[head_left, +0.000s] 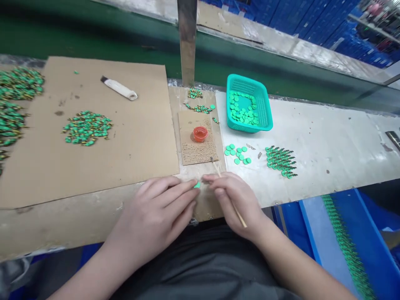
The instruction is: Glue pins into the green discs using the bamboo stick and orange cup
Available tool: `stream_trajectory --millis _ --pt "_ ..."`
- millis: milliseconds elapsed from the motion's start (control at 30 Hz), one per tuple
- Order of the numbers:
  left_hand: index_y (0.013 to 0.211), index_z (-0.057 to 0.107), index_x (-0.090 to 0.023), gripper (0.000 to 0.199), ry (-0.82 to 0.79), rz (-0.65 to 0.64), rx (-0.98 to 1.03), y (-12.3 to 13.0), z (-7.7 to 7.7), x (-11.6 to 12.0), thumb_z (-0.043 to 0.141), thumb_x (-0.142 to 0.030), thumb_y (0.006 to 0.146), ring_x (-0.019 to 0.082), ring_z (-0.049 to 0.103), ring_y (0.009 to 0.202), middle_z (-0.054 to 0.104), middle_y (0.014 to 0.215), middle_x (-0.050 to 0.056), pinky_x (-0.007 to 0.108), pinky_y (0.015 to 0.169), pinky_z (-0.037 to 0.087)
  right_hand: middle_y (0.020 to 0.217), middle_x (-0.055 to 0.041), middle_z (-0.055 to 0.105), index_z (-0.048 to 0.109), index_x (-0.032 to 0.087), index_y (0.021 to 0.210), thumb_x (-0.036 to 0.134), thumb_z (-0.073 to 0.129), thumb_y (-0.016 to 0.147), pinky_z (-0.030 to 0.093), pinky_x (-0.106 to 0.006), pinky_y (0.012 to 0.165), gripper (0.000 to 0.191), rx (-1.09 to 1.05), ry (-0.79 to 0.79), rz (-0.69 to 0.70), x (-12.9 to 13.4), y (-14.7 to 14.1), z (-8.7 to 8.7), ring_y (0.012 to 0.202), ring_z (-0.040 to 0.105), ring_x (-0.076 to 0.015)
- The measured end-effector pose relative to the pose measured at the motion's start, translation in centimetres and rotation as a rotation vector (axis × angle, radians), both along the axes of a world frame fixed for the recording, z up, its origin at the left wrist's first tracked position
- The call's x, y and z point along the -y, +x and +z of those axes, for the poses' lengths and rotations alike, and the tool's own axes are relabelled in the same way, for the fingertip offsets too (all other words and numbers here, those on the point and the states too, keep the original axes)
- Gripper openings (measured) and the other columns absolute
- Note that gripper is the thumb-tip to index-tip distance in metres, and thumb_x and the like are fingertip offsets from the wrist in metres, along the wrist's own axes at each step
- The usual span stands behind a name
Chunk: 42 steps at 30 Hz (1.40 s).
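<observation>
My left hand (162, 208) rests at the front of the bench, its fingers close together and the fingertips on a small green disc (196, 184). In my right hand (237, 200) a thin wooden stick (216, 168) is gripped slantwise, its dark tip pointing away from me. That tip is near the front edge of a speckled cardboard piece (196, 156). On the cardboard stands a small red cup (200, 133) with reddish liquid inside. Just beyond lie small green-and-dark pieces (201, 109). The undersides of my left fingers are hidden.
A teal basket (265, 118) holds many green discs. Loose discs (239, 155) and rows of discs with dark stems (281, 160) lie to the right. On the left cardboard sheet (143, 137) are a pile of green pieces (87, 128) and a white-handled tool (119, 88). A metal post (187, 46) rises behind.
</observation>
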<state>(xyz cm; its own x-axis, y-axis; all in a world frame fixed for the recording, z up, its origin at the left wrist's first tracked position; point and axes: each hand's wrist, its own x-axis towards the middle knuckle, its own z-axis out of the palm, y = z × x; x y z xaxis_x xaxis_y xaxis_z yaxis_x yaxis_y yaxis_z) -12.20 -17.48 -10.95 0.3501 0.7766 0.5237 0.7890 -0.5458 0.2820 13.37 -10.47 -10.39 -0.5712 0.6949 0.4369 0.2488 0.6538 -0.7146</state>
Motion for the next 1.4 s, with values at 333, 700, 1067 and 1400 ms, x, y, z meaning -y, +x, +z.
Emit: stream_trajectory --millis 333,700,1067,1400 --pt "0.131 0.09 -0.027 0.022 -0.037 0.029 0.048 -0.5 0.4 0.3 0.073 -0.02 0.118 0.025 0.084 0.121 0.088 0.134 0.01 0.04 0.107 0.067 0.125 -0.0131 0.093 0.079 0.021 0.127 0.023 0.059 0.127 0.072 -0.051 0.105 0.021 0.121 0.083 0.015 0.4 -0.3 -0.6 0.119 0.083 -0.0305" --pt "0.142 0.087 -0.03 0.03 -0.166 0.149 -0.069 -0.5 1.0 2.8 0.073 -0.023 0.117 0.019 0.085 0.124 0.09 0.133 0.006 0.035 0.111 0.071 0.124 -0.0089 0.096 0.083 0.03 0.135 0.02 0.065 0.12 0.081 -0.048 0.094 0.026 -0.078 0.099 -0.059 1.6 0.8 -1.7 0.111 0.094 -0.0314" --pt "0.152 0.077 -0.023 0.046 -0.546 0.922 -0.225 -24.8 7.7 -4.2 0.082 -0.052 0.117 0.03 0.079 0.135 0.077 0.157 0.013 0.054 0.116 0.072 0.105 -0.0027 0.098 0.082 0.033 0.107 0.028 0.063 0.122 0.083 -0.038 0.076 0.025 -0.175 0.125 -0.155 1.0 2.1 -1.4 0.09 0.098 -0.029" --pt "0.153 0.076 -0.022 0.048 -0.633 0.888 -0.171 -25.2 8.7 -5.6 0.083 -0.052 0.116 0.03 0.08 0.134 0.077 0.156 0.013 0.054 0.114 0.073 0.104 -0.0046 0.098 0.086 0.033 0.103 0.035 0.064 0.124 0.084 -0.038 0.078 0.031 -0.21 0.068 -0.158 1.0 2.2 -1.4 0.091 0.098 -0.0291"
